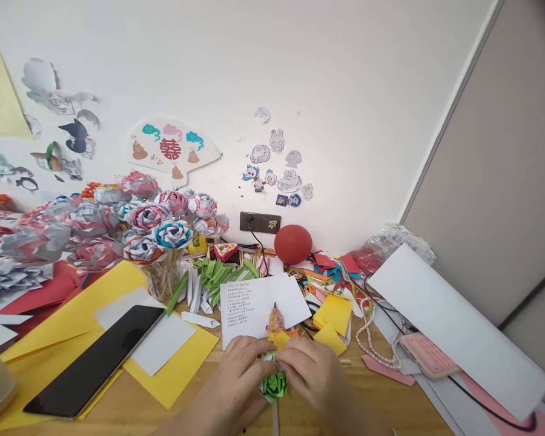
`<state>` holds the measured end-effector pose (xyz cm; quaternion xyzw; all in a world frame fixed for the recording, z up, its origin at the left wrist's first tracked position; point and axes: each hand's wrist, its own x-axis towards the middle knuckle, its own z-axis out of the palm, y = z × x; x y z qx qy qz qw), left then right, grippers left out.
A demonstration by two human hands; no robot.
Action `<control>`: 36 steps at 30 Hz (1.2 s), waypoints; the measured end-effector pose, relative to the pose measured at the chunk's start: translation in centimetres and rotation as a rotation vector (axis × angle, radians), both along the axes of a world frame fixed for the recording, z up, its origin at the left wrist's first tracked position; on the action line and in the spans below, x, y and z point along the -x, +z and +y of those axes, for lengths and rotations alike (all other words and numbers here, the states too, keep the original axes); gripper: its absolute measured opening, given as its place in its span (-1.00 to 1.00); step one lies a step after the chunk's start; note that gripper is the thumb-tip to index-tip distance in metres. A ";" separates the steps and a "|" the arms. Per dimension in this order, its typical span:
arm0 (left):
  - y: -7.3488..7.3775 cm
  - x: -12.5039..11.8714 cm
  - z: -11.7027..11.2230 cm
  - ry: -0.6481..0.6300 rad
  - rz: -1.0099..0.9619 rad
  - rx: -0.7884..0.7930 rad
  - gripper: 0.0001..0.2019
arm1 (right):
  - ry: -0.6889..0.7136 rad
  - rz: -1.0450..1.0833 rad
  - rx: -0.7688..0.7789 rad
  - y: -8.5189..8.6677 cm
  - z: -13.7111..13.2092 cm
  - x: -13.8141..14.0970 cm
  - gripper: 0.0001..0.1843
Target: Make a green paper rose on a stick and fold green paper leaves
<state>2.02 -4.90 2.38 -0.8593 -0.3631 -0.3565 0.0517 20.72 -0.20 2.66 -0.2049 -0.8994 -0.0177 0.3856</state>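
Observation:
Between my two hands is a green and white folded paper flower [274, 384], with a pale thin stem [275, 418] reaching down toward me. My left hand [241, 378] curls round its left side, fingertips at the upper petals. From the right, my right hand [311, 375] pinches the flower's upper right edge. The fingers partly cover the petals. Just beyond the fingertips lie a yellow paper piece [279, 340] and a pointed, multicoloured object [276, 318]. A white sheet with handwriting [243, 306] is behind them.
Paper flowers stand in a vase [163, 275] at left, near a black tablet [97, 360] on yellow paper [177, 378]. Green paper strips [213, 272], a red balloon [293, 244], yellow squares [333, 312], a pearl string [363, 339], pink calculator [429, 354] and white panel [458, 327] crowd the table.

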 end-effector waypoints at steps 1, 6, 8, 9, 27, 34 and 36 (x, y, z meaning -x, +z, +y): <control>0.1 0.0 0.0 -0.001 0.002 -0.006 -0.63 | -0.008 -0.004 0.004 0.0 -0.1 0.0 -0.72; 0.2 0.0 -0.2 -0.007 0.018 -0.024 -0.62 | -0.027 -0.042 -0.049 -0.3 0.1 -0.1 -0.70; 0.2 0.0 -0.3 -0.008 0.028 -0.027 -0.62 | -0.018 -0.070 -0.106 -0.5 0.2 -0.1 -0.68; 0.3 0.0 -0.3 -0.006 0.030 -0.026 -0.62 | -0.013 -0.087 -0.126 -0.6 0.2 -0.1 -0.68; -0.7 0.3 -0.1 -0.016 0.067 -0.005 -0.59 | 0.038 -0.065 0.124 -0.1 0.5 -0.5 -0.69; -0.6 0.2 0.0 0.001 0.065 -0.009 -0.59 | -0.080 -0.029 0.082 0.1 0.3 -0.2 -0.72; -0.5 0.2 0.0 0.008 0.065 -0.023 -0.61 | -0.099 -0.022 0.032 -0.1 0.2 -0.2 -0.70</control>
